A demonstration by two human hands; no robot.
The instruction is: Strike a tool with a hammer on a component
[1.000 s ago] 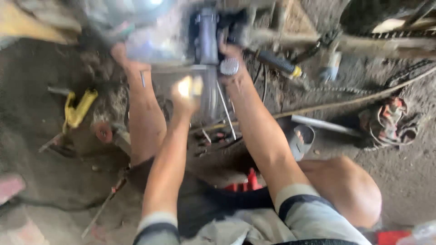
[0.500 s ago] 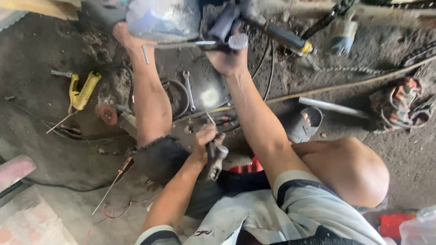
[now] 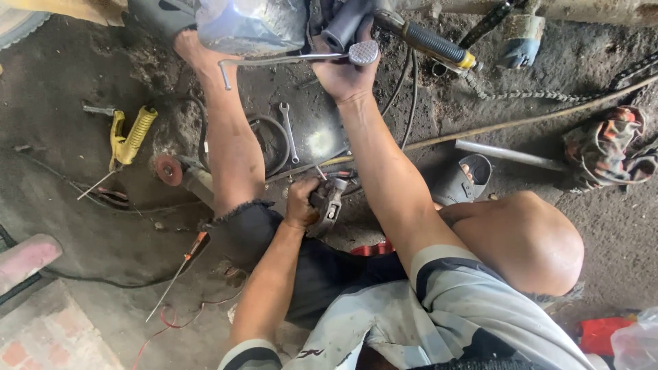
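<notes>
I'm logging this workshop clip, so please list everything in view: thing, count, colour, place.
ratchet tool: one, dark grey, in the left hand
foot pedal: one, silver, top centre, at the right hand
spanner: one, silver, on the floor
pliers: one, yellow handles, floor at left
screwdriver: one, orange handle, floor lower left
chain: one, dark, upper right
rag: one, multicoloured, far right
sandal: one, grey, centre right
left hand: gripping the ratchet tool
right hand: raised against the foot pedal
</notes>
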